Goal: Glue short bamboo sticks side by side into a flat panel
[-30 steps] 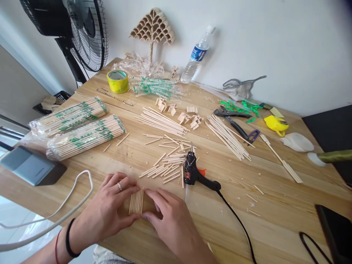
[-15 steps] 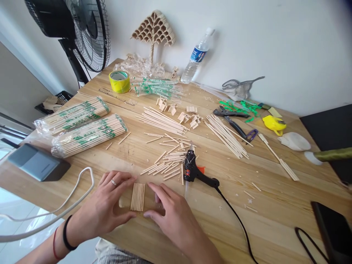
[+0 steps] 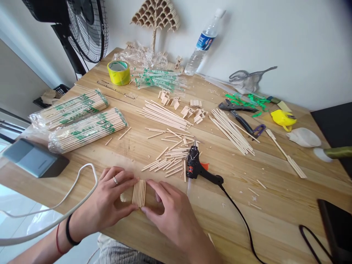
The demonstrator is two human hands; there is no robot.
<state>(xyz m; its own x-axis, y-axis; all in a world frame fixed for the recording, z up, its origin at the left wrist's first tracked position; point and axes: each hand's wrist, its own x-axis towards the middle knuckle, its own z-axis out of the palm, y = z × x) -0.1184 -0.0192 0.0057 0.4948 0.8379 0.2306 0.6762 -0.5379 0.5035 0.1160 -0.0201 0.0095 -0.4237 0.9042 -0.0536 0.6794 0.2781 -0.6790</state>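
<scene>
A small panel of short wooden sticks, laid side by side, lies on the wooden table in front of me. My left hand grips its left side, index fingertip at the far corner and thumb at the near one. On the right side, my right hand touches the far and near corners the same way with index finger and thumb. Just beyond my hands are loose cut sticks. A black glue gun lies to the right of them, its nozzle pointing away from me.
Longer sticks, small stick pieces, pliers and a utility knife lie farther back. Left are wrapped stick bundles, yellow tape and a grey-blue box. A bottle and stick-built tree stand behind.
My right hand has moved left, and its fingertips now meet the stick panel's corners. My left fingers have come onto the panel's ends too. The view has shifted slightly.
</scene>
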